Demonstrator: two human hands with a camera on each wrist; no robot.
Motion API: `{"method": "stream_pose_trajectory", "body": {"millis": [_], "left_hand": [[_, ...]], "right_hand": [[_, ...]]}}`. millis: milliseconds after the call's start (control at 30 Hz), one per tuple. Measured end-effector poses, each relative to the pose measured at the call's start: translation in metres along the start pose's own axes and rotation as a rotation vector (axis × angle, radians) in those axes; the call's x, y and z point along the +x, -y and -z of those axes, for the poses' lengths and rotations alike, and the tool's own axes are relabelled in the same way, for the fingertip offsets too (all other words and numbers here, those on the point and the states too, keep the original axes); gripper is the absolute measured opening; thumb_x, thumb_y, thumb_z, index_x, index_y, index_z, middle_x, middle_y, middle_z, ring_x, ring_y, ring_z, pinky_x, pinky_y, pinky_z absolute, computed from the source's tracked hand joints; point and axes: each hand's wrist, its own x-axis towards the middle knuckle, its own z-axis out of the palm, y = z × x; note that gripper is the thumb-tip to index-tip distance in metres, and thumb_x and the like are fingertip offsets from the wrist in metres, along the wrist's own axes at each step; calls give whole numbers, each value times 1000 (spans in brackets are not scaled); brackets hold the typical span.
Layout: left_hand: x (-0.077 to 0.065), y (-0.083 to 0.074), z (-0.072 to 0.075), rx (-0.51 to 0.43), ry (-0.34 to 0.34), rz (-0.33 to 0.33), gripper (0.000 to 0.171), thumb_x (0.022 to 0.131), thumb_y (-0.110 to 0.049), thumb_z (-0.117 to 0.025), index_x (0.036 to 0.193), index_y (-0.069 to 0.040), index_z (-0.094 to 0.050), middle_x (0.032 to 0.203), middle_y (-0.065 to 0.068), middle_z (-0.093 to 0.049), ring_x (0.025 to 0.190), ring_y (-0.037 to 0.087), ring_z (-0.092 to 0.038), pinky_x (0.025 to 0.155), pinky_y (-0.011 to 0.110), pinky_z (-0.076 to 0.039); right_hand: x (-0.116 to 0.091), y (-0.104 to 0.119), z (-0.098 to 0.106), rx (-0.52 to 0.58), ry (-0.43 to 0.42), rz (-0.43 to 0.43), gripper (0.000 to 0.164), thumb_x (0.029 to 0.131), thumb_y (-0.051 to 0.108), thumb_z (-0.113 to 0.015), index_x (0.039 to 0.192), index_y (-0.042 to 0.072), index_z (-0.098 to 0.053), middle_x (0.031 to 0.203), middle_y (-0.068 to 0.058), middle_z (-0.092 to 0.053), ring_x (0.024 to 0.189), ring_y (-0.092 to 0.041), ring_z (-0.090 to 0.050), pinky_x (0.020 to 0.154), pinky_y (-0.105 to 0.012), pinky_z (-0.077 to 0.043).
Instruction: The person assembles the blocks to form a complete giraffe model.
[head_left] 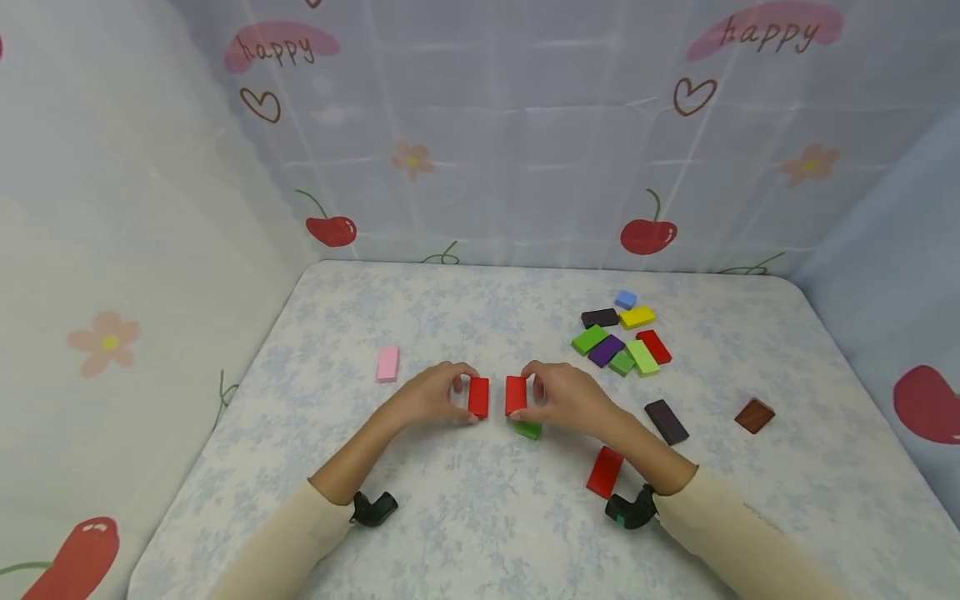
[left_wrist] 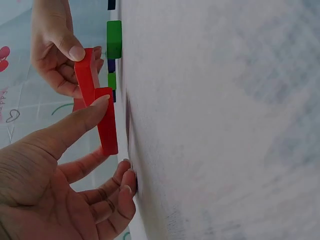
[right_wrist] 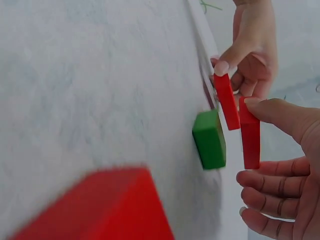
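Note:
My left hand pinches a red block between thumb and fingers. A second red block is pinched in my right hand. The two blocks stand side by side, a small gap between them in the head view. Both look raised off the table in the wrist views. Just under the right block, partly hidden, lies a green block; the right wrist view shows this green block on the tabletop. Another red block rests near the right wrist.
The patterned table also bears a pink block at left. Toward the back right lies a group of several blocks, including a purple block and a yellow block. A dark block and a brown block lie farther right.

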Motion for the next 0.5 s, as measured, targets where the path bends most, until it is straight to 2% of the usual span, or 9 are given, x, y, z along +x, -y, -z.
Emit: {"method": "stream_pose_trajectory", "body": {"millis": [200,333,500], "left_hand": [[-9,2,-2,-19,-18,5,64,78,-27,-91,133,-15,-62,102,3,-59,82,18,-54,69,32,-49],[-11,2,-3,4,-29,20,62,78,-28,-91,132,-16,-63,102,2,-59,83,17,-54,69,31,-49],[-12,0,-5,36,-36,27,60,77,-29,-91,129,-17,-64,103,3,-59,86,17,-55,70,31,-50]], "right_hand": [[7,10,-11,-54,23,5,63,79,48,-86,122,7,-65,76,2,-59,64,-11,-50,53,-25,-44],[11,14,-15,-84,30,-4,64,79,48,-86,122,7,-65,74,4,-56,64,-12,-50,53,-25,-42],[15,17,-19,-137,23,10,64,79,48,-86,123,7,-66,77,3,-58,67,-12,-51,54,-26,-44]]}}
